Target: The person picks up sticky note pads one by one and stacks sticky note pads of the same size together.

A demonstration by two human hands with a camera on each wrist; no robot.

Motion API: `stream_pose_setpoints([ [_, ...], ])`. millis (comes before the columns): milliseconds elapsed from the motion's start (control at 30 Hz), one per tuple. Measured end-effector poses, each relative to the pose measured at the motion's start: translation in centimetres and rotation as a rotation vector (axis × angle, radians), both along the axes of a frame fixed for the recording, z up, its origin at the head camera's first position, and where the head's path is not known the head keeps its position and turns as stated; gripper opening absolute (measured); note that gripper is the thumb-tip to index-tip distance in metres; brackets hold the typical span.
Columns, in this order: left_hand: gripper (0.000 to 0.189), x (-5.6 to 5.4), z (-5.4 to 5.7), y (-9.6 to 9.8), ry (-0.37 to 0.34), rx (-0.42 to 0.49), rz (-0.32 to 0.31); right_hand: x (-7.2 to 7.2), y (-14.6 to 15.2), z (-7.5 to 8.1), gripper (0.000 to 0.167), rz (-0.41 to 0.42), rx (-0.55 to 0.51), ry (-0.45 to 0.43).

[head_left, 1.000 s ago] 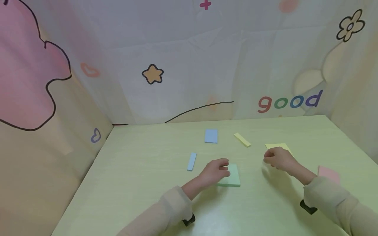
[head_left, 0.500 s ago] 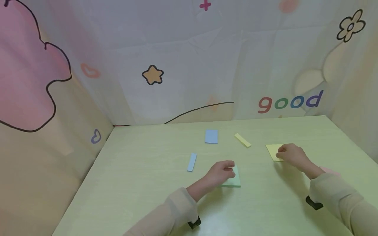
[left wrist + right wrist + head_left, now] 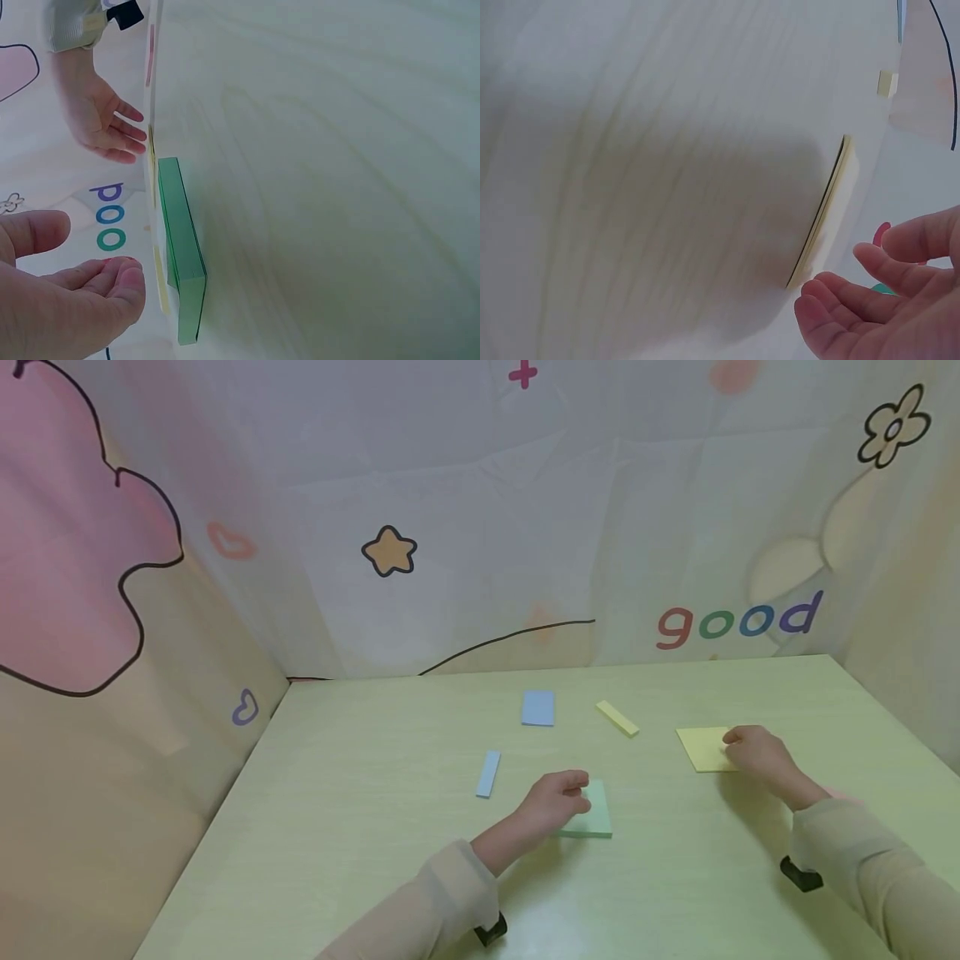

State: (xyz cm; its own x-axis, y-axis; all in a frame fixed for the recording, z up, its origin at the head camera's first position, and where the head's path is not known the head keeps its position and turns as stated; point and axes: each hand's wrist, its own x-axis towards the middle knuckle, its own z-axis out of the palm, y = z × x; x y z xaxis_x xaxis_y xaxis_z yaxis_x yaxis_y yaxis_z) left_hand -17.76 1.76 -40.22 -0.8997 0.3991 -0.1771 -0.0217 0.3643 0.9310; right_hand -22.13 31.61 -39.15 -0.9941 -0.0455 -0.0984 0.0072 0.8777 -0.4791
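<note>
My left hand (image 3: 553, 800) hovers over the left part of a green sticky note pad (image 3: 598, 810), its fingers loosely bent and nothing between them. Side on, in the left wrist view, the green pad (image 3: 178, 225) is a thick block on the table, and the left hand's thumb (image 3: 37, 232) stands apart from the fingers. My right hand (image 3: 761, 756) is above the right side of a thin yellow sticky note pad (image 3: 701, 750), covering part of it in the head view. The right wrist view has its loosely curved fingers (image 3: 855, 307) beside the yellow pad (image 3: 826, 210), holding nothing.
Farther back lie a square blue pad (image 3: 537, 708) and a narrow yellow strip pad (image 3: 617, 718). A narrow light blue strip pad (image 3: 488, 774) is left of the green one. A pink pad (image 3: 842, 794) is mostly hidden behind the right sleeve. Printed cloth (image 3: 465, 527) borders the table.
My right hand has moved right, from the yellow pad's near left corner to its right side, uncovering more of it. The left hand has shifted slightly right. The pads stay in place.
</note>
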Motion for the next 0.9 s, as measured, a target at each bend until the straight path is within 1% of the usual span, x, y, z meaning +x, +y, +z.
stream_pose_setpoints([
  [133,0.043,-0.15,-0.22,-0.14,-0.003,0.009,0.015,-0.09,0.26,-0.21,0.041,-0.011,0.002,-0.005],
  [300,0.043,-0.31,-0.55,-0.21,-0.009,0.010,0.028,-0.17,0.36,-0.42,0.040,-0.008,0.013,0.015],
  [533,0.044,-0.38,-0.81,-0.31,-0.005,0.009,0.023,-0.16,0.47,-0.52,0.041,-0.015,0.000,-0.020],
  [900,0.046,-0.32,-0.90,-0.46,0.023,-0.034,0.048,0.55,0.15,-0.57,0.038,0.008,-0.023,-0.001],
])
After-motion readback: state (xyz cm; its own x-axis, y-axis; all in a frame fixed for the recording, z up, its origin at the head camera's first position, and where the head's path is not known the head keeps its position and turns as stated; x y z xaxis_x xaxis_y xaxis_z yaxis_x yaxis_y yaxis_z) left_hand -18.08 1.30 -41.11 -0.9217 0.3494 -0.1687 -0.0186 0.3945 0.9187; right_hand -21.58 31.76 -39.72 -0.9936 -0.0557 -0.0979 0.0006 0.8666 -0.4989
